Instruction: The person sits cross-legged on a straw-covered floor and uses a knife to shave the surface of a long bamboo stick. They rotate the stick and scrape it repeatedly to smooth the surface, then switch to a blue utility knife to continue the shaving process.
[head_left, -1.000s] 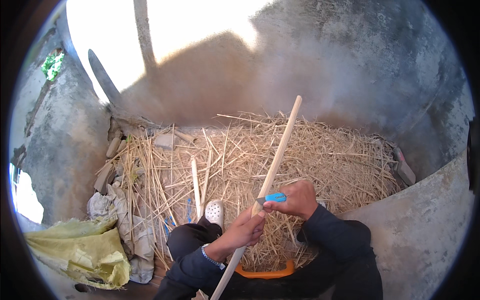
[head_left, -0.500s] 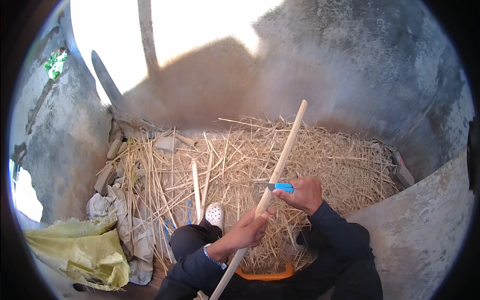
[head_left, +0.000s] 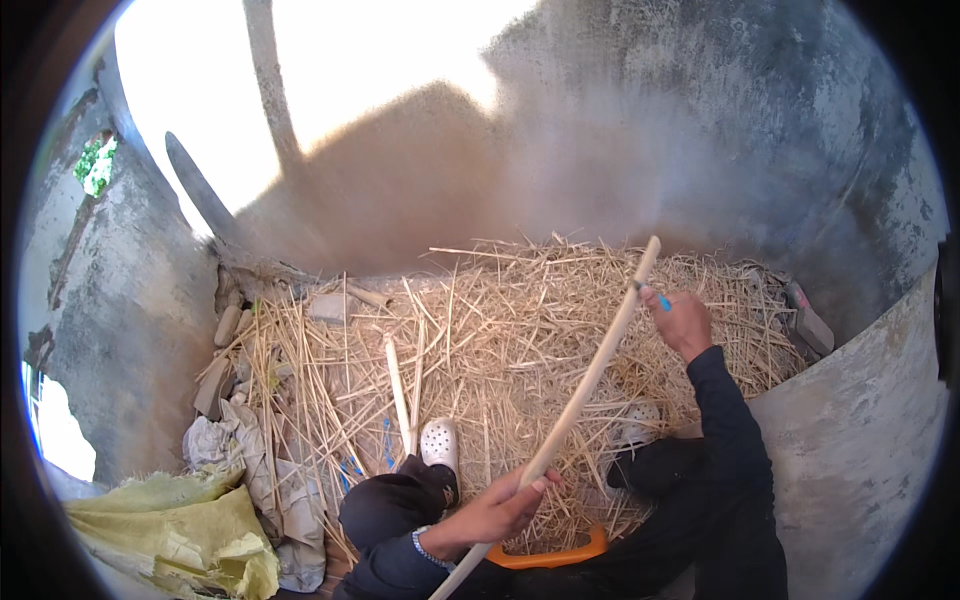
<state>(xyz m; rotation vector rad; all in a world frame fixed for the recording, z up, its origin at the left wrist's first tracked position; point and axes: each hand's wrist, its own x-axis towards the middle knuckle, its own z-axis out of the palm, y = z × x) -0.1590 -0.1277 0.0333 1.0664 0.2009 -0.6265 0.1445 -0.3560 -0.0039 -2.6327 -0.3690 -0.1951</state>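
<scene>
A long pale wooden stick [head_left: 588,383] slants up from the lower edge to the right, its far tip above the straw. Around its lower part my left hand [head_left: 500,510] is closed, a beaded band at the wrist. My right hand [head_left: 681,322] is closed on a blue utility knife [head_left: 664,302], mostly hidden by the fingers. The knife's dark blade lies against the stick just below the far tip.
Straw and thin split strips [head_left: 540,330] cover the floor between my feet, which wear white clogs [head_left: 439,442]. An orange handle [head_left: 555,553] lies by my lap. Yellow sacking [head_left: 180,530] sits at left; a concrete wall [head_left: 600,150] rises behind.
My right hand with the knife has moved up and right along the stick to near its far end. The stick's tip has swung right and lower; my left hand still grips it.
</scene>
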